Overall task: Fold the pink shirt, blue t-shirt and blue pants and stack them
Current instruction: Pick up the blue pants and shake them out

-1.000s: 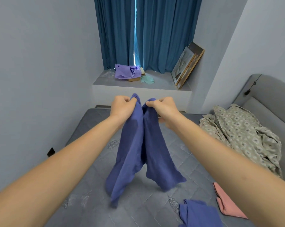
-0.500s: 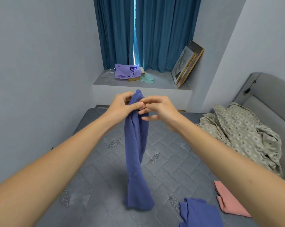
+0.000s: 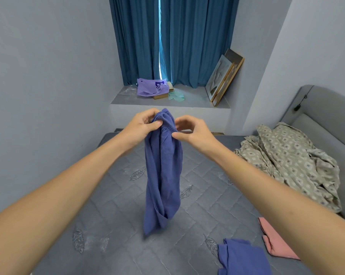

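Both hands hold the blue pants up by their gathered waistband: the left hand grips it in curled fingers, the right hand pinches its edge. The legs hang bunched together above the grey mattress. A blue t-shirt and folded pink shirt lie near the right forearm.

We saw the blue pants as soft, matt, crinkled cloth with a gathered elastic waist. The mattress was grey quilted fabric, stitched with leaf motifs. On the right, the pink shirt looked smooth and matt; the far curtains heavy cloth; the purple bag thin, glossy plastic.
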A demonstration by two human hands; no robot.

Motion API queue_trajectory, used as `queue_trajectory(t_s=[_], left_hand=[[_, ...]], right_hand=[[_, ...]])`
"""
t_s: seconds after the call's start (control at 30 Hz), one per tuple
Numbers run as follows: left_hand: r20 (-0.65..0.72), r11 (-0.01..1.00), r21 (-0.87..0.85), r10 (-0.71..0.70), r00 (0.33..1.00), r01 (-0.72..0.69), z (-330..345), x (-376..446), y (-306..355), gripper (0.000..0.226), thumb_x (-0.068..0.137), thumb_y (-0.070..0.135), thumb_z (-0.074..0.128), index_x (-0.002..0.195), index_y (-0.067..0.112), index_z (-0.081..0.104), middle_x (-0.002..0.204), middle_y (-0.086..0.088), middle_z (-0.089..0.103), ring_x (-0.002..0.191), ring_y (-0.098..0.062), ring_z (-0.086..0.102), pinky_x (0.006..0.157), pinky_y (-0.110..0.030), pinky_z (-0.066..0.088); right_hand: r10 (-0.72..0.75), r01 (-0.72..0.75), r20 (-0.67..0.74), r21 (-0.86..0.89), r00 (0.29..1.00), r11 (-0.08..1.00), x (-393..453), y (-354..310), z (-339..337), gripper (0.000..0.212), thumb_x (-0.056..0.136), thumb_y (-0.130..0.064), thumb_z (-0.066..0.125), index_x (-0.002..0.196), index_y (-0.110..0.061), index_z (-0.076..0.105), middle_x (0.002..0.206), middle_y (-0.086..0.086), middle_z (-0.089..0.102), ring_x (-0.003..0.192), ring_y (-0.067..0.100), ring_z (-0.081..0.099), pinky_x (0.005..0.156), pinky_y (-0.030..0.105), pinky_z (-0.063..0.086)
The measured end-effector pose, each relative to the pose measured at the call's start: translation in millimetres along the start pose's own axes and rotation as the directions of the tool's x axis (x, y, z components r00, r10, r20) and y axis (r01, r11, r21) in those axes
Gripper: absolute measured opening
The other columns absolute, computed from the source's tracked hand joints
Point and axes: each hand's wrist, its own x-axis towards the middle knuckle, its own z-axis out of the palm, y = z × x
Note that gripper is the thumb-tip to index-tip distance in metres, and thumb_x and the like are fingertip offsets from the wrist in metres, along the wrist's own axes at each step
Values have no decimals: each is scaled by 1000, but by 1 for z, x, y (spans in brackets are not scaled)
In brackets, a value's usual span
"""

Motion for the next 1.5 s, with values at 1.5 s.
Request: queue_trajectory(t_s=[1.5], left_hand=[[-483,987,-160,-81,872,3,10,13,-13,25,100,13,57,90,25,77,83,15,73,81,-3,60,75,-21,49]], right_hand=[[-199,188,46,-590,979,785,46,-43,-50,20,80,-21,83,88,-11,68,91,-1,56,77,11,49,69,22,36]])
